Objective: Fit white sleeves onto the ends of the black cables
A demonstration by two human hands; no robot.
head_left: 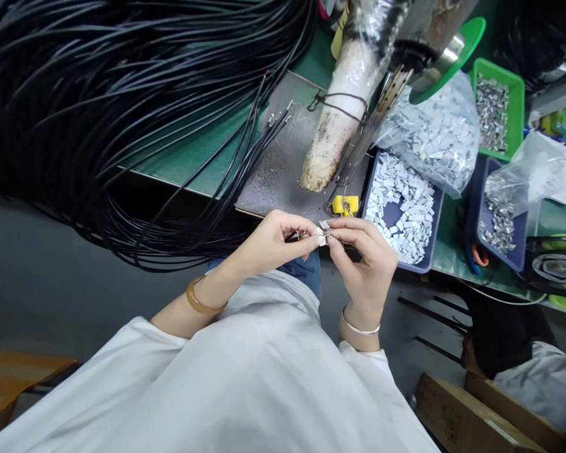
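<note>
My left hand [283,242] is closed in a pinch, with thin cable ends [298,235] showing between its thumb and fingers. Black cables run up to this hand from the left, partly hidden behind it. Fingertip to fingertip with it, my right hand [365,255] pinches a small flat silvery-white piece [324,224]. How the piece meets the wire is too small to make out. Just beyond the fingers, a yellow block [345,205] sits at the foot of a bench machine [358,135]. A blue tray [427,261] of similar pale pieces stands beside my right hand.
A big bundle of black cables [136,94] covers the bench's left and hangs over its edge. At right are a clear bag of pale pieces [434,129], a green bin [516,94] and another blue tray [519,242]. Cardboard boxes [466,415] and part of another person [542,377] are lower right.
</note>
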